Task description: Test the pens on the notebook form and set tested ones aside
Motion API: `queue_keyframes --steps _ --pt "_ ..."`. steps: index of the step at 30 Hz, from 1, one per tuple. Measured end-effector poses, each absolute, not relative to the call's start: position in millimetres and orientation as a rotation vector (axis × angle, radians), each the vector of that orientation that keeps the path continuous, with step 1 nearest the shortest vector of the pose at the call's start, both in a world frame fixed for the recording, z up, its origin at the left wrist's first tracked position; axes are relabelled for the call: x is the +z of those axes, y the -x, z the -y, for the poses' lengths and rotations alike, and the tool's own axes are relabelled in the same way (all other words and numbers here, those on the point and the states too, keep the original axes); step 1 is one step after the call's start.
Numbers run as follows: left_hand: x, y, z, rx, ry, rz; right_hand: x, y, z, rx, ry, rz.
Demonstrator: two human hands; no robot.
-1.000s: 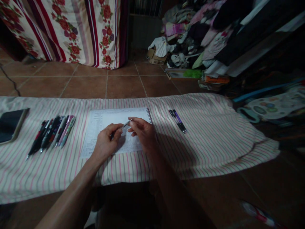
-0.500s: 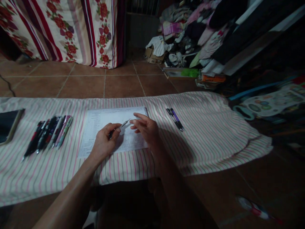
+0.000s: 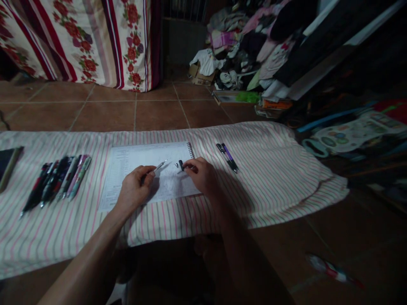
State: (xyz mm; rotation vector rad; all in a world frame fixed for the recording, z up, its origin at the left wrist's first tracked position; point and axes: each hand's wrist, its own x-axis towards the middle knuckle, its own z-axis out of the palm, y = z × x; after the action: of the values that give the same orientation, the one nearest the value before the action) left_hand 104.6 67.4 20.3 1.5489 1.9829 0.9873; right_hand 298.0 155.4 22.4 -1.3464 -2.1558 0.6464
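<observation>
A spiral notebook [image 3: 140,159] lies open on a striped cloth [image 3: 270,169]. My left hand [image 3: 132,190] rests on the page, closed around a thin pen part [image 3: 158,167] whose tip points up and right. My right hand [image 3: 202,176] lies at the notebook's right edge, its fingertips pinched on a small dark pen piece [image 3: 181,164] that sits on the paper. A tiny silvery bit [image 3: 176,164] lies just left of that piece.
A row of several pens [image 3: 55,182] lies left of the notebook, a dark phone [image 3: 6,165] beyond them. Two pens [image 3: 227,156] lie to the right. Tiled floor, a flowered hanging cloth [image 3: 95,38] and a clothes heap [image 3: 254,46] are behind.
My right hand has left the pen part in my left hand and come down onto the paper, where a small dark piece and a silvery bit now lie. The view has shifted slightly.
</observation>
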Motion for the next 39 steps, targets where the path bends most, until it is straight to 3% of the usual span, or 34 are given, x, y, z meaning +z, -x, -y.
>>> queue_keyframes --steps 25,39 --pt "22.5 -107.1 -67.7 0.929 -1.735 -2.003 11.5 -282.7 -148.3 0.432 1.3 2.409" --pt "23.0 -107.4 -66.4 0.888 -1.755 -2.01 27.6 -282.8 -149.1 0.666 1.131 2.121"
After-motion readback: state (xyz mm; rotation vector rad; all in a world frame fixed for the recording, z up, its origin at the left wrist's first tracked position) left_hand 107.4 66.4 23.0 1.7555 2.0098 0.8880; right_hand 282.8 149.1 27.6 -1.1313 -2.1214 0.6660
